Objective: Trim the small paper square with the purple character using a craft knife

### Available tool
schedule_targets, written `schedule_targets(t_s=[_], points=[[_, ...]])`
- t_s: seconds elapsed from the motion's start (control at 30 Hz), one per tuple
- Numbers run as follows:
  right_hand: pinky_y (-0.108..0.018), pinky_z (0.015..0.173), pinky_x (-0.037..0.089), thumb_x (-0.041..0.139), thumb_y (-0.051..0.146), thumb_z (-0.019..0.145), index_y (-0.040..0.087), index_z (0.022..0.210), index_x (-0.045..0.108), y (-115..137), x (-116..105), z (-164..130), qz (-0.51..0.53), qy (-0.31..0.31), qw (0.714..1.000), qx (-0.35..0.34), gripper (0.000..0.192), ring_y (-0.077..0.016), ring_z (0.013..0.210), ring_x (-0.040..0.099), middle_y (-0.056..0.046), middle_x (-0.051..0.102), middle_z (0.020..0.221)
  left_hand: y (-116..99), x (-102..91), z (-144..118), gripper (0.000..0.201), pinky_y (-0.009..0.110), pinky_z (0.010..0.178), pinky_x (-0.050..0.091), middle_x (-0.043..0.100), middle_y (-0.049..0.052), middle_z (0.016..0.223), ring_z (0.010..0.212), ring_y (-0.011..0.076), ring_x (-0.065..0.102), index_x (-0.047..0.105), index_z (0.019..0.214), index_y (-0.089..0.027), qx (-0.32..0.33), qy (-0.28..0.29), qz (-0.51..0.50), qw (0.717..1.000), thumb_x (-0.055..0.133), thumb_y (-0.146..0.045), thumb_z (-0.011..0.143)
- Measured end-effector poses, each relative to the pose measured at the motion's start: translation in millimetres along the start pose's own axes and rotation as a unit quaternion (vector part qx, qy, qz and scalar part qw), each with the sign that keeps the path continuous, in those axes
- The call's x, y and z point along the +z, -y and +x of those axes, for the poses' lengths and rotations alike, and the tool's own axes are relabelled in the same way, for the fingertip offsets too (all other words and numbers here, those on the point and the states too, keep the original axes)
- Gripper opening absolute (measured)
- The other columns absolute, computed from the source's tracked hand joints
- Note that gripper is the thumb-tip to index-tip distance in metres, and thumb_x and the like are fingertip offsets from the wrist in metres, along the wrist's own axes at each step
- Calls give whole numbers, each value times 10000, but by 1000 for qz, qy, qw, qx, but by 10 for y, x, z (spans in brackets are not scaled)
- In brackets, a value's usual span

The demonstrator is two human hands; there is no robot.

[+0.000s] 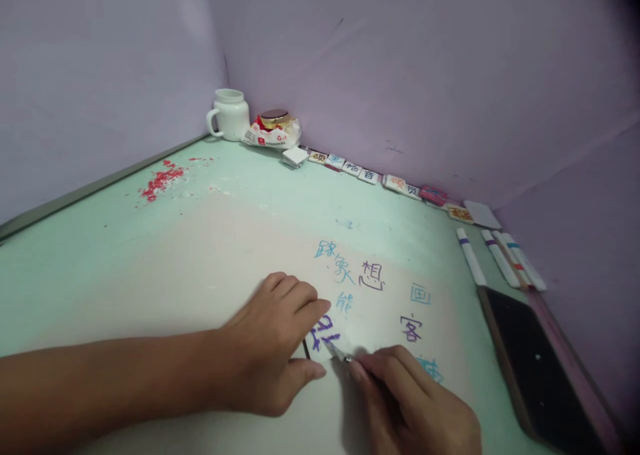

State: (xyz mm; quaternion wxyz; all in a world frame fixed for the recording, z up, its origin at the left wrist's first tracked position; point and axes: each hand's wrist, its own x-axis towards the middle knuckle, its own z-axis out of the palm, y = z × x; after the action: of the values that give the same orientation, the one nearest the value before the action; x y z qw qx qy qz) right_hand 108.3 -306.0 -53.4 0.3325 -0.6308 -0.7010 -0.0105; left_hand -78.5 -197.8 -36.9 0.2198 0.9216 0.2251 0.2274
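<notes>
My left hand (280,342) reaches in from the left. Its thumb and fingers grip the edges of a small white block (316,355) marked with a thick purple character. In my right hand (417,398), at the lower right, is a slim craft knife (345,356), held like a pen. The knife's pointed metal tip touches or hovers just over the purple strokes; I cannot tell which. Most of its handle is hidden by my fingers. Around both hands, blue and purple handwritten characters (371,275) cover part of the pale table surface.
A dark phone (537,368) lies at the right, with several white markers (500,258) beyond it. Small lettered blocks (369,175) line the back wall. A white mug (233,116) and a gold-lidded jar (275,118) on a crumpled wrapper occupy the corner, near red crumbs (163,180).
</notes>
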Motion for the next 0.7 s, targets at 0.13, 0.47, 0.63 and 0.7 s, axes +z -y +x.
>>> schedule_targets(t_s=[0.13,0.47,0.63,0.7], points=[[-271,413,311,514,276,924,226,808,621,30,-19,30,-41,11,999,-21,166,-102,429,541,28,581,604,-23,-13,19,501,477,826,401,543,118,979,875,273,454,538,1171,-99,-12,16,1,1000,706,-251,724],[-287,410,270,498,264,914,211,755,630,78,-36,88,-52,28,998,-38,214,-97,407,513,27,557,581,-29,-48,47,506,456,839,396,554,106,943,865,264,478,583,1115,-110,-34,44,11,998,760,-326,694],[-283,415,242,465,232,911,218,652,587,39,-49,142,-76,43,993,-82,287,-91,397,439,28,516,562,-23,-40,48,458,446,833,388,551,97,938,857,256,480,579,1105,-138,-28,47,16,998,727,-362,733],[-290,413,222,451,216,908,219,642,580,23,-57,173,-84,45,990,-104,296,-95,393,420,27,502,556,-23,-39,52,458,440,831,385,547,92,925,848,249,479,584,1083,-135,-29,51,14,998,749,-347,712]])
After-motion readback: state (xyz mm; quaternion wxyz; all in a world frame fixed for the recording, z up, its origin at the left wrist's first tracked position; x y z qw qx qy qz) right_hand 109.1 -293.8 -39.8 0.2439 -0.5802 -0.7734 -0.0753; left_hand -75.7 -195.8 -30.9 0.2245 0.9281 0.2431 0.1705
